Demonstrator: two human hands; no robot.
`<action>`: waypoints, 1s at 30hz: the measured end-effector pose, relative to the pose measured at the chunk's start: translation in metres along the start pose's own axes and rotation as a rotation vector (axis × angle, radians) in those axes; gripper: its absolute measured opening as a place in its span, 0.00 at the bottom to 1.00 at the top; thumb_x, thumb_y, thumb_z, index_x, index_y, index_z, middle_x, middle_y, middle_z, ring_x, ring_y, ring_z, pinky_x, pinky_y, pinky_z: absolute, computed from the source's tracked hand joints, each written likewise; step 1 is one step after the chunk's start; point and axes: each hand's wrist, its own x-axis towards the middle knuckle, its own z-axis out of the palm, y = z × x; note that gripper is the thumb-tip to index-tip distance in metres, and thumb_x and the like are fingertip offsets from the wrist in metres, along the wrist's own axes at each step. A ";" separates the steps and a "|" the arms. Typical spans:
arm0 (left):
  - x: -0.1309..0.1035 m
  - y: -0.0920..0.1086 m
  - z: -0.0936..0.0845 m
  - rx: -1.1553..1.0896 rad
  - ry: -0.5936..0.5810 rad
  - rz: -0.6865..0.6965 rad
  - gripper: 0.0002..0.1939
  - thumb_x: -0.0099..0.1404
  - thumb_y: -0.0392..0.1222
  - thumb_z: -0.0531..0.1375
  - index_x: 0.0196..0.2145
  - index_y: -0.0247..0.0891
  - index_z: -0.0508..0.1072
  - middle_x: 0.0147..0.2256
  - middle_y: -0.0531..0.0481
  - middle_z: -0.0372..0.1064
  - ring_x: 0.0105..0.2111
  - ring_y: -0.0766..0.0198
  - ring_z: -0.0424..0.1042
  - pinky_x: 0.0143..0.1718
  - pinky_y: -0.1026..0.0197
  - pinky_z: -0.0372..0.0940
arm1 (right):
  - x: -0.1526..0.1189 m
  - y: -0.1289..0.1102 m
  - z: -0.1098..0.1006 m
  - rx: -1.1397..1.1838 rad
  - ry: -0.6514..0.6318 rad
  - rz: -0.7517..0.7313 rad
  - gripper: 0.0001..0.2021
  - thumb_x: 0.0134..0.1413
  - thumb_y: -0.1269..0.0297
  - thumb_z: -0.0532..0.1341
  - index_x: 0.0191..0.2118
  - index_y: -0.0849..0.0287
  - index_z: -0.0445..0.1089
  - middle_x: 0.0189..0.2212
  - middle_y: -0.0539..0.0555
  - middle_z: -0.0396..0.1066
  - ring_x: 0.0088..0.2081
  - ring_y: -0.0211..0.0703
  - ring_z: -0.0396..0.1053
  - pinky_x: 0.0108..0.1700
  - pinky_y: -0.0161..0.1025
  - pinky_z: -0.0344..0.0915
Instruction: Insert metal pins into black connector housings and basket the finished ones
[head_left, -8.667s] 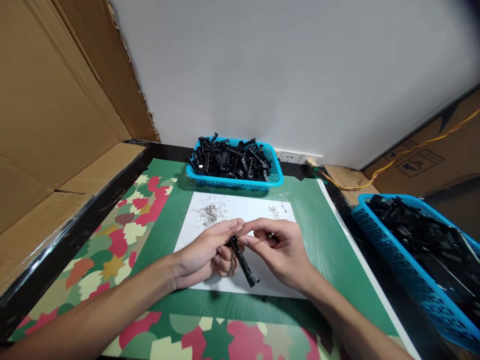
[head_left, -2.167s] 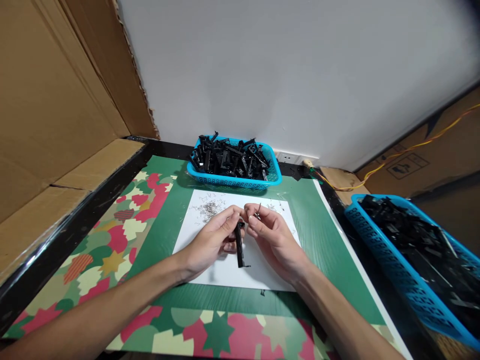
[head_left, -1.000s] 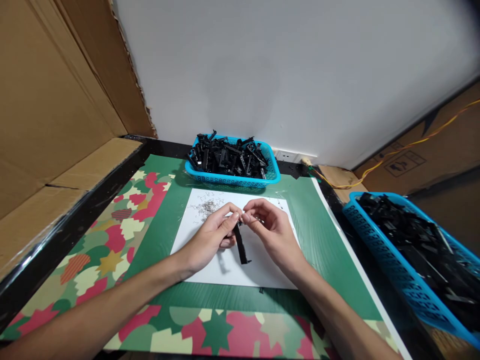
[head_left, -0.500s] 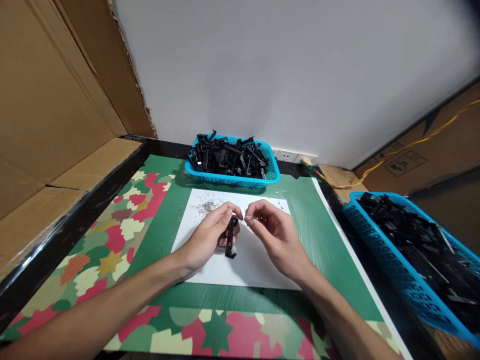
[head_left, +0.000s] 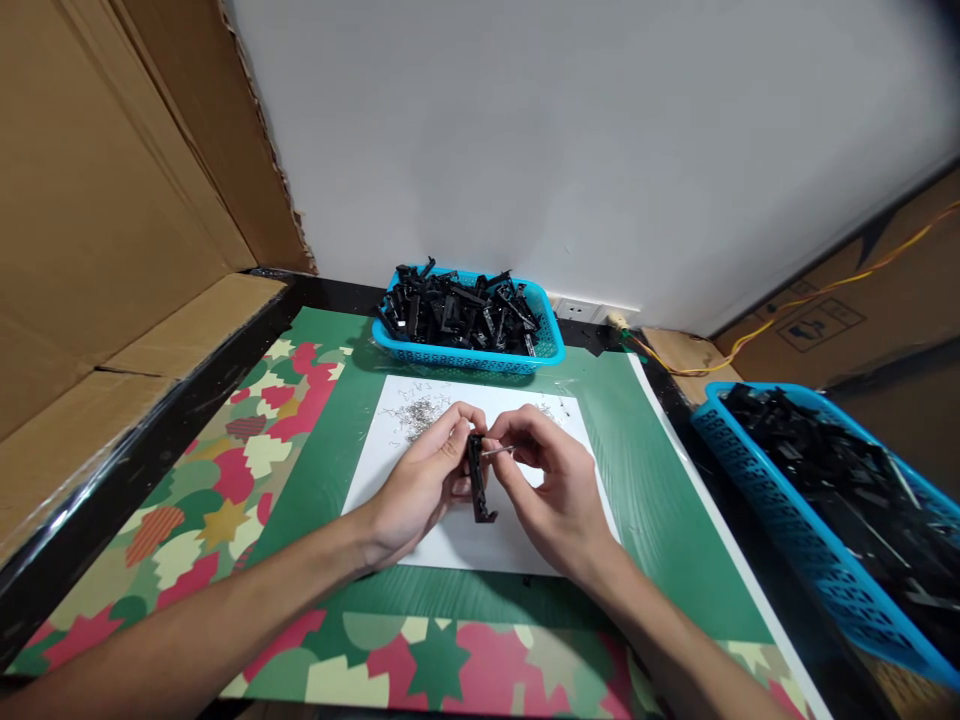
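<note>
In L hand [head_left: 420,472]: blk bar [head_left: 478,482], gripped prob. for steadiness. In R hand [head_left: 556,475]: thin metal pin [head_left: 498,451], pinched prob. for control.

The left hand [head_left: 416,480] gripped a slim black plastic part [head_left: 478,485]; the right hand [head_left: 559,490] pinched a thin metal pin [head_left: 496,451] just beside the part's far end, above white paper [head_left: 442,550].

Moderate, diffuse light; grey wall [head_left: 450,130] fairly evenly lit, upper right corner dark. Soft shadow on white sheet [head_left: 442,548], streaky glare on green mat [head_left: 660,490]. Black part [head_left: 478,482] shows little surface detail; wide-angle stretch toward frame edges.
</note>
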 end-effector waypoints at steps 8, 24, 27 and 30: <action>0.001 0.002 0.002 0.039 0.011 0.006 0.19 0.72 0.59 0.64 0.41 0.41 0.66 0.33 0.55 0.60 0.27 0.69 0.54 0.29 0.68 0.54 | 0.003 -0.002 -0.003 -0.150 -0.004 -0.086 0.05 0.68 0.72 0.59 0.41 0.54 0.69 0.35 0.52 0.72 0.34 0.41 0.69 0.36 0.40 0.67; 0.003 0.005 -0.002 0.097 0.045 0.084 0.17 0.75 0.57 0.61 0.42 0.41 0.68 0.34 0.52 0.60 0.30 0.67 0.55 0.31 0.68 0.54 | 0.005 -0.005 -0.013 0.021 0.010 0.002 0.09 0.69 0.66 0.63 0.48 0.50 0.82 0.34 0.53 0.75 0.34 0.43 0.69 0.32 0.41 0.61; 0.005 0.005 -0.007 0.133 0.047 0.147 0.16 0.77 0.57 0.59 0.42 0.41 0.68 0.35 0.53 0.60 0.30 0.68 0.56 0.32 0.67 0.54 | 0.006 -0.005 -0.014 0.035 0.025 0.007 0.09 0.69 0.64 0.64 0.49 0.49 0.82 0.33 0.52 0.74 0.32 0.42 0.67 0.30 0.40 0.60; 0.008 0.003 -0.012 0.193 0.057 0.210 0.15 0.77 0.56 0.58 0.43 0.41 0.68 0.35 0.54 0.59 0.29 0.69 0.55 0.31 0.66 0.53 | 0.005 -0.006 -0.012 -0.027 0.029 -0.001 0.05 0.67 0.64 0.66 0.44 0.51 0.81 0.34 0.52 0.74 0.34 0.43 0.70 0.31 0.41 0.63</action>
